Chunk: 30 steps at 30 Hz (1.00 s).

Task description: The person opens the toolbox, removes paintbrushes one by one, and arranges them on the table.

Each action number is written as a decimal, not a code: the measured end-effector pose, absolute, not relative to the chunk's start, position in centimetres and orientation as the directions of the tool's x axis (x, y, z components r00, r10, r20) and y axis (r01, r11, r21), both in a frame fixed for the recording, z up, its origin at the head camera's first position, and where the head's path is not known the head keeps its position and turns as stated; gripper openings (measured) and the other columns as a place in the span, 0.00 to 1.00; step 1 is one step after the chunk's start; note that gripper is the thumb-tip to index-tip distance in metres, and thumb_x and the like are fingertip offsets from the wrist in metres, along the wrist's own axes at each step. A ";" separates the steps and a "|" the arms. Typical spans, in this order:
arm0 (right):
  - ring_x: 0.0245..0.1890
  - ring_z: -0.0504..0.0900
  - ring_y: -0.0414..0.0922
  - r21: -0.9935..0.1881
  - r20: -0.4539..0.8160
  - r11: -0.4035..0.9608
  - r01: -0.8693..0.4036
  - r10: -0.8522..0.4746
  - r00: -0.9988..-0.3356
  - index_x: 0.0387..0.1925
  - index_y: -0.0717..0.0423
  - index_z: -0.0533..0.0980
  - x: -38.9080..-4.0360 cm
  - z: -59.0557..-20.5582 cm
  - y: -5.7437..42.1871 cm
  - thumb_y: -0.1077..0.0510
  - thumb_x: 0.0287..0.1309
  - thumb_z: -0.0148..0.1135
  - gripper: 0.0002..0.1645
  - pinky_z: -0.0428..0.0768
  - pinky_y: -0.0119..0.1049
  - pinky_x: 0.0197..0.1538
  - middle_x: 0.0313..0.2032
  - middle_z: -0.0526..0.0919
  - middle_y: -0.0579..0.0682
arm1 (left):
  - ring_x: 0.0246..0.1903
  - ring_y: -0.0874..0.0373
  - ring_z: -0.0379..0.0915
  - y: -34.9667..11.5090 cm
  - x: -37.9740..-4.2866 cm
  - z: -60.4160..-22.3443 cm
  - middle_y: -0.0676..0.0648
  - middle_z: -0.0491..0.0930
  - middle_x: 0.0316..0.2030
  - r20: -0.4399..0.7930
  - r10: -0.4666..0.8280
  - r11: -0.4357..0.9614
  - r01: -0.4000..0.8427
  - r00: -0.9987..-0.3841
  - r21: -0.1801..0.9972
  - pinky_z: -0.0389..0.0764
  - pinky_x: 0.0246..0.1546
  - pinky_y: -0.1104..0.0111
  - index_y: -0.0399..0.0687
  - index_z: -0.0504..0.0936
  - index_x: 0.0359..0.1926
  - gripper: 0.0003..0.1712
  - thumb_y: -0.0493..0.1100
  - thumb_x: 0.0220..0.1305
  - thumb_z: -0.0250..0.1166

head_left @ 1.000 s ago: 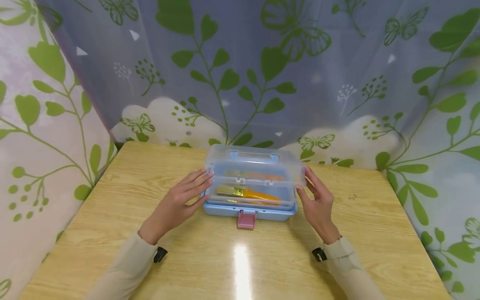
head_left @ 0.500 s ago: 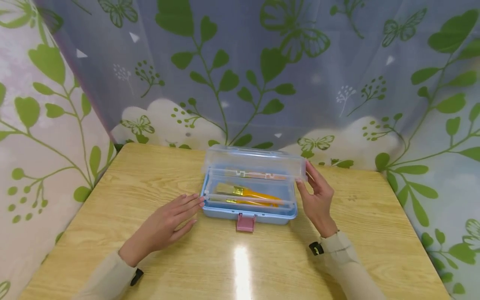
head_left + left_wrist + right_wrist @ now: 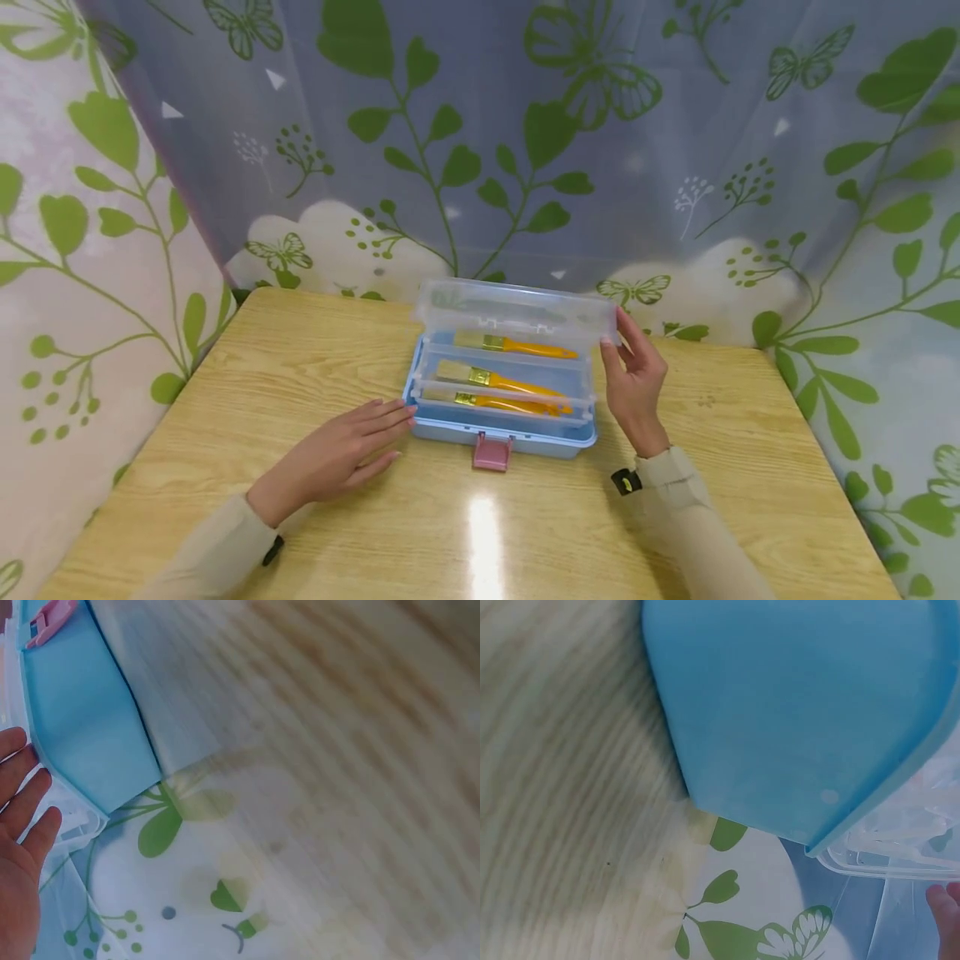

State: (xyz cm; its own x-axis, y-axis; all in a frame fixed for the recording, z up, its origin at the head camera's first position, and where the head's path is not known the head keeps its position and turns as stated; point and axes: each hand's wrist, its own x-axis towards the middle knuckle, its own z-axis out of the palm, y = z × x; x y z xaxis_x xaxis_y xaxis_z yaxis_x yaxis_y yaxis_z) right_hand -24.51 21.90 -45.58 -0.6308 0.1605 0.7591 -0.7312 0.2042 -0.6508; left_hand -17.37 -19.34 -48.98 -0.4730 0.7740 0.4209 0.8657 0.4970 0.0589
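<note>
R hand [image 3: 636,383] holds lid [image 3: 517,308], L hand [image 3: 333,454] touches box [image 3: 450,429].

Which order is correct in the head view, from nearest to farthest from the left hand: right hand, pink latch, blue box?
1. Blue box, at the fingertips of the left hand.
2. Pink latch, at the middle of the box's front.
3. Right hand, at the right end of the clear lid.
</note>
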 end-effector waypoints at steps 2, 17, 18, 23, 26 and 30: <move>0.61 0.81 0.43 -0.663 0.748 0.204 -0.720 0.170 -0.641 0.63 0.73 0.73 -24.7 -45.6 21.9 0.79 0.63 0.57 0.27 0.82 0.29 0.58 0.61 0.78 0.69 | 0.68 0.47 0.71 -19.3 -17.5 -49.0 0.43 0.73 0.69 0.410 0.781 0.493 0.868 -0.472 0.059 0.74 0.66 0.49 0.40 0.74 0.70 0.28 0.48 0.76 0.59; 0.54 0.83 0.34 -0.692 0.722 0.264 -0.672 0.263 -0.640 0.56 0.80 0.76 -24.9 -42.8 20.3 0.75 0.67 0.56 0.18 0.83 0.20 0.45 0.55 0.80 0.74 | 0.74 0.48 0.60 -19.3 -17.7 -49.5 0.45 0.62 0.76 0.319 0.818 0.490 0.870 -0.478 0.047 0.39 0.80 0.68 0.42 0.65 0.76 0.33 0.51 0.77 0.57; 0.53 0.84 0.33 -0.693 0.721 0.274 -0.667 0.267 -0.639 0.56 0.79 0.76 -24.9 -42.7 20.2 0.75 0.67 0.56 0.17 0.82 0.19 0.43 0.54 0.80 0.75 | 0.74 0.48 0.60 -19.3 -17.7 -49.6 0.45 0.62 0.76 0.318 0.818 0.491 0.870 -0.479 0.046 0.38 0.80 0.68 0.42 0.64 0.76 0.33 0.51 0.78 0.56; 0.47 0.83 0.29 -0.681 0.730 0.369 -0.633 0.264 -0.631 0.55 0.78 0.78 -25.4 -42.2 20.0 0.74 0.68 0.57 0.16 0.78 0.15 0.35 0.53 0.81 0.75 | 0.75 0.48 0.58 -19.3 -17.7 -49.8 0.46 0.60 0.77 0.319 0.817 0.490 0.870 -0.479 0.053 0.39 0.80 0.67 0.43 0.63 0.77 0.33 0.53 0.80 0.51; 0.43 0.82 0.27 -0.676 0.729 0.424 -0.603 0.268 -0.630 0.55 0.76 0.79 -25.9 -41.9 20.2 0.73 0.68 0.58 0.16 0.72 0.14 0.29 0.51 0.83 0.72 | 0.76 0.49 0.57 -19.2 -17.8 -49.8 0.47 0.59 0.78 0.315 0.819 0.488 0.871 -0.479 0.056 0.42 0.80 0.66 0.44 0.62 0.78 0.33 0.54 0.80 0.50; 0.38 0.82 0.24 -0.693 0.711 0.428 -0.580 0.280 -0.645 0.54 0.74 0.80 -26.7 -41.5 20.6 0.71 0.68 0.59 0.15 0.66 0.16 0.23 0.48 0.84 0.72 | 0.76 0.48 0.56 -19.1 -18.0 -49.8 0.47 0.59 0.78 0.308 0.822 0.486 0.872 -0.480 0.062 0.42 0.80 0.65 0.44 0.61 0.78 0.33 0.54 0.80 0.50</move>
State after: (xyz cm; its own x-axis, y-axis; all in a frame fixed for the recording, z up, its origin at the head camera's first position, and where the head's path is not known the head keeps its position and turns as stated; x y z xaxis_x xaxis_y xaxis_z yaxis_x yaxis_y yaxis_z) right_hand -26.66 20.57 -41.46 -0.6447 0.2796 0.7115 -0.5798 0.4277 -0.6935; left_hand -18.00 -19.08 -49.80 -0.4796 0.8218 0.3076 0.8719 0.4857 0.0621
